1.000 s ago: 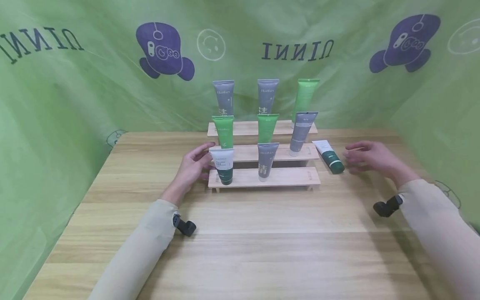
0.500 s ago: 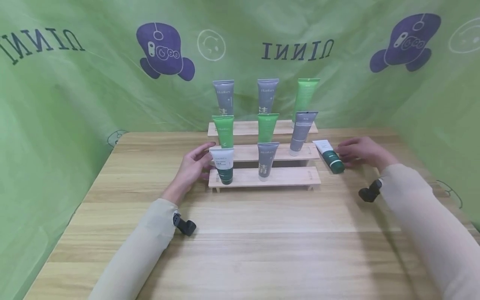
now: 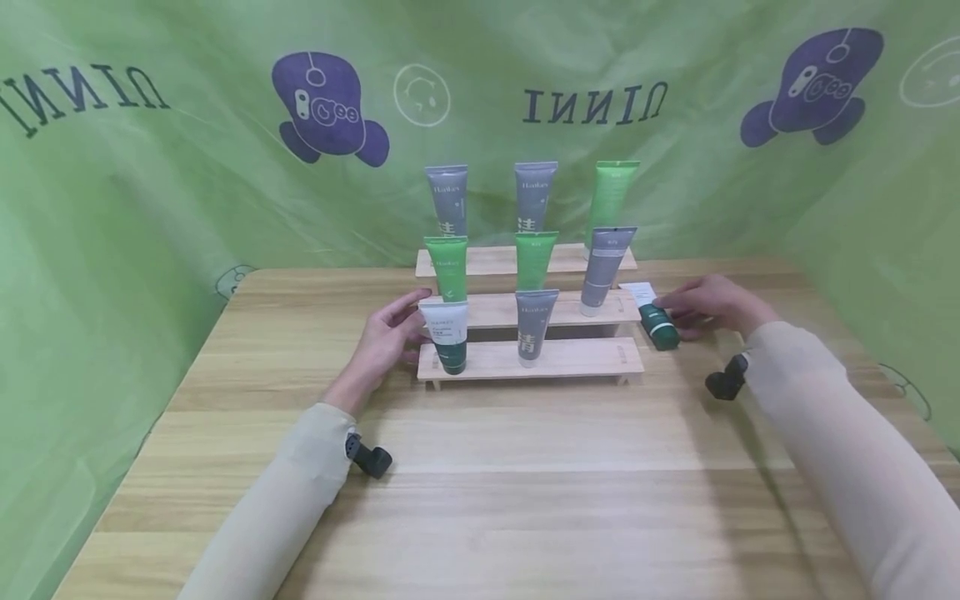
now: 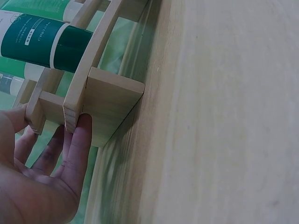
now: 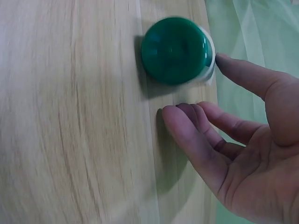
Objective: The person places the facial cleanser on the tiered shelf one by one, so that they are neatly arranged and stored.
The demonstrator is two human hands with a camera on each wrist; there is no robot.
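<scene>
My left hand holds the left end of a three-tier wooden display stand. In the left wrist view, its fingertips press against the ends of the lower planks. A white and dark green squeeze tube stands cap-down close by on the lowest tier. To the right of the stand, another white and green squeeze tube lies on the table, its cap towards me. My right hand reaches over it. In the right wrist view the thumb is at the tube's side, and the other fingers are spread below, apart from the cap.
Grey tubes and bright green tubes stand cap-down on the tiers, several in all. A green printed curtain hangs behind and beside the wooden table.
My right hand has moved left to the lying tube, bringing its thumb over it. The tube has shifted slightly left, towards the stand. My left hand stays on the stand's end.
</scene>
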